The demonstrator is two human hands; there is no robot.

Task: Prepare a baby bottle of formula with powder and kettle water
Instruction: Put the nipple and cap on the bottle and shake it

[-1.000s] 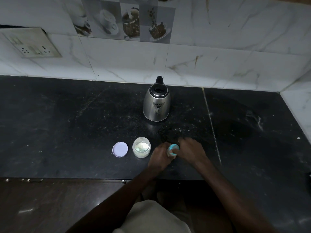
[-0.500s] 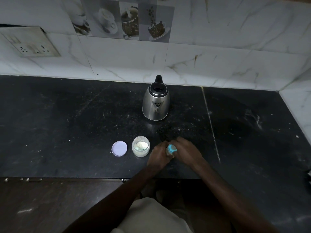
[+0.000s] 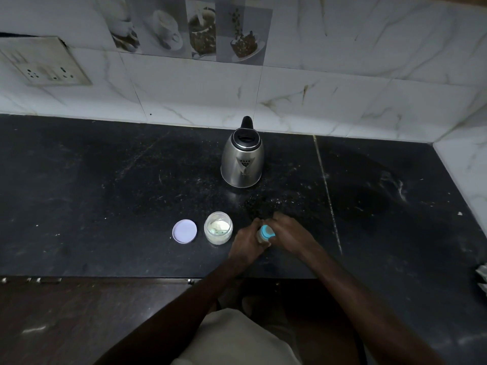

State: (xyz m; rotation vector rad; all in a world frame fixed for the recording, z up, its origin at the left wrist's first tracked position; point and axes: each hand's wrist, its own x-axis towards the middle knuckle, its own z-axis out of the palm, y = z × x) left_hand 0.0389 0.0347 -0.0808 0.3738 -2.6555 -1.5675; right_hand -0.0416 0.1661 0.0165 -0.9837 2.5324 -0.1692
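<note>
A small baby bottle (image 3: 264, 236) with a blue cap stands on the black counter (image 3: 105, 196) near its front edge. My left hand (image 3: 246, 239) grips the bottle's body from the left. My right hand (image 3: 288, 231) curls round the blue cap from the right. An open jar of white powder (image 3: 218, 227) stands just left of my left hand. Its pale round lid (image 3: 184, 231) lies flat further left. A steel kettle (image 3: 243, 159) with a black handle stands behind, toward the wall.
A marble-tiled wall runs along the back and the right side. A socket plate (image 3: 44, 64) sits on the wall at the upper left. A pale object (image 3: 482, 277) shows at the right edge. The counter's front edge runs just below my hands.
Both hands stay on the bottle. The blue cap shows slightly more between my fingers, and the right hand has shifted a little round it.
</note>
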